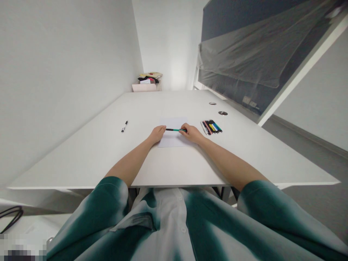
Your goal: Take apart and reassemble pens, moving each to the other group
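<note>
A slim pen [174, 129], green and black, lies level between my two hands above a white sheet of paper [172, 141]. My left hand [157, 134] is closed on the pen's dark left end. Around its right end are the fingers of my right hand [191, 132], which hide part of it. Just right of my right hand, several pens and markers [211, 127] lie side by side in black, white, pink, yellow, green and blue. Off to the left, a black and white pen [124, 126] rests alone.
The long white table [95, 156] runs along a wall on the left. Two round metal-rimmed fittings [223, 113] are set in its right side. At the far end stands a pale box [144, 87] with cloth items. A dark panel [239, 54] under plastic film leans at the right.
</note>
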A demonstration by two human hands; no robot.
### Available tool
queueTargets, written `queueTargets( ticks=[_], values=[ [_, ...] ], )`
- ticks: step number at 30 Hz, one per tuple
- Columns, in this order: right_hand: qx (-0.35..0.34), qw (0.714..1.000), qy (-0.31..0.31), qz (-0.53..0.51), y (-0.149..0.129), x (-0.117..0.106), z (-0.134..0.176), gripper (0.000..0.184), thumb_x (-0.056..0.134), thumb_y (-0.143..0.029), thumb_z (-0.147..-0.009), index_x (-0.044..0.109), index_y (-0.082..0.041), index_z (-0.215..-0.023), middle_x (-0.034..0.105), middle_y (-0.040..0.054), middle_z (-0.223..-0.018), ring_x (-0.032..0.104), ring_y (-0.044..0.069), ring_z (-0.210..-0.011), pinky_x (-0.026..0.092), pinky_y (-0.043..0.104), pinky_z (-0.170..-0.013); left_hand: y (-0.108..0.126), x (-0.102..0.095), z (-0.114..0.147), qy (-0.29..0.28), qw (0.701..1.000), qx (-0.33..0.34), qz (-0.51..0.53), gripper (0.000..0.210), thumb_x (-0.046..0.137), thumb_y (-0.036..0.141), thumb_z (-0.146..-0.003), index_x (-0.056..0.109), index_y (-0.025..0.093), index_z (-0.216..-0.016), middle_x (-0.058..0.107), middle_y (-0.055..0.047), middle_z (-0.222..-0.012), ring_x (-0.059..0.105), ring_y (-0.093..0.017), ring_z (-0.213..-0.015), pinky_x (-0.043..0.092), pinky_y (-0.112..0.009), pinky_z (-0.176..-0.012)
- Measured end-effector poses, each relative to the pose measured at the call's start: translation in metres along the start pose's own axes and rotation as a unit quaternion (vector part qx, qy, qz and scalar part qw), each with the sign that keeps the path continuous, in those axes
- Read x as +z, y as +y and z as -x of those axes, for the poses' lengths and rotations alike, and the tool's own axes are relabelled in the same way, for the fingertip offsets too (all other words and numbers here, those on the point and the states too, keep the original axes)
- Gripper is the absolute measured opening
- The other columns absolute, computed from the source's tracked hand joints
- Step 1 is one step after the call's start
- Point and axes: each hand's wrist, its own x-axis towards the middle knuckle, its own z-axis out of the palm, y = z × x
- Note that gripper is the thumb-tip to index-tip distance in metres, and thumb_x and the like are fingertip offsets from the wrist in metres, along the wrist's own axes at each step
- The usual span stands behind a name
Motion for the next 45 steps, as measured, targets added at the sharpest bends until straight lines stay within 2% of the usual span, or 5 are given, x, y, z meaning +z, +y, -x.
queueTargets(
  ticks=[7,14,24,32,45],
  values=[
    [-0.020,0.999,0.018,-0.020,0.000,0.004,0.001,0.040,0.056,-0.028,-0.092,0.056,-0.016,-0.130,0.071,0.0085,-0.101,0.063,0.019,-0.084,0.044,0.029,-0.079,0.002,-0.002,0.001,-0.010,1.000,0.002,-0.028,0.040,0.036,0.032,-0.098,0.041,0.021,-0.060,0.045,0.000,-0.056,0.046,-0.017,-0.063,0.035,-0.030,-0.062],
    [-0.048,0.999,0.004,0.014,-0.006,-0.001,0.002,0.025,0.048,-0.027,-0.097,0.068,-0.017,-0.107,0.068,0.0102,-0.105,0.063,0.019,-0.091,0.043,0.027,-0.082,0.002,-0.001,0.001,-0.014,0.999,-0.012,-0.037,0.042,0.033,0.040,-0.096,0.042,0.021,-0.060,0.044,0.000,-0.056,0.045,-0.017,-0.063,0.034,-0.030,-0.061],
    [-0.019,0.999,-0.029,0.021,-0.012,-0.006,0.004,0.036,0.047,-0.031,-0.097,0.055,-0.018,-0.129,0.072,0.0096,-0.106,0.064,0.021,-0.090,0.041,0.028,-0.077,-0.002,0.001,-0.002,-0.013,1.000,-0.002,-0.020,0.055,0.033,0.056,-0.095,0.045,0.021,-0.054,0.044,0.001,-0.051,0.045,-0.016,-0.057,0.033,-0.031,-0.059],
    [-0.028,0.996,-0.049,0.062,-0.013,-0.008,0.003,0.034,0.037,-0.030,-0.102,0.066,-0.016,-0.111,0.072,0.0123,-0.107,0.063,0.021,-0.097,0.040,0.027,-0.080,0.002,0.000,0.001,0.052,0.997,0.050,0.037,0.021,0.054,0.028,-0.083,0.062,0.019,-0.100,0.066,-0.003,-0.086,0.058,-0.017,-0.081,0.046,-0.029,-0.077],
    [-0.031,0.997,-0.033,0.063,-0.012,-0.008,0.003,0.033,0.036,-0.028,-0.101,0.066,-0.016,-0.108,0.071,0.0114,-0.104,0.063,0.021,-0.094,0.039,0.028,-0.079,-0.001,0.001,-0.002,0.012,0.999,0.028,0.019,0.022,0.047,0.030,-0.088,0.060,0.018,-0.075,0.065,-0.003,-0.077,0.058,-0.018,-0.080,0.046,-0.032,-0.080]
  ],
)
